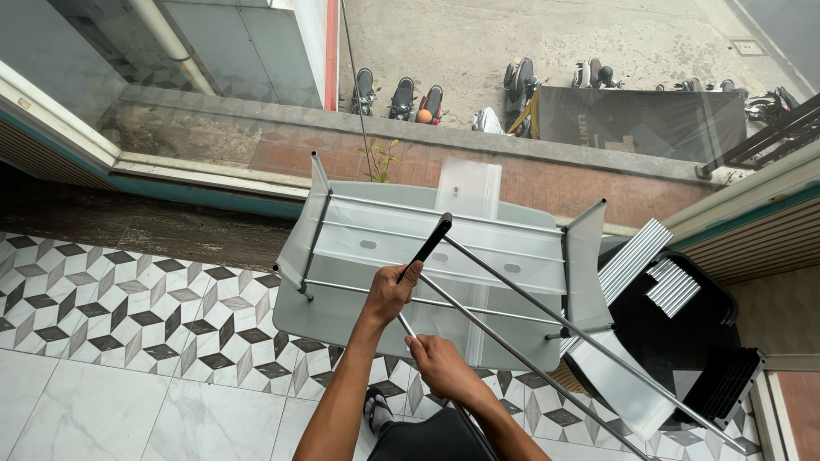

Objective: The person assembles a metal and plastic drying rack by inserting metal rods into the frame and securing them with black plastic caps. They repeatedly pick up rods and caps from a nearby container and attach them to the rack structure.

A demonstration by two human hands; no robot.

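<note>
Two hands work an upturned frosted glass table (342,316) on the tiled floor (102,401): left hand (391,292) clenches a black-handled tool (430,245), right hand (440,365) grips a metal rod (547,294); a slip could crack the glass.

Left hand (391,292) gripping black-handled tool (430,246), right hand (440,365) holding metal rod (547,300), frosted shelf rack (342,316)

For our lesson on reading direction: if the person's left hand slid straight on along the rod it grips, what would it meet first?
Probably the black end cap on the rod, just ahead of the left hand; beyond lies the frosted panel, though depth is unclear.
</note>
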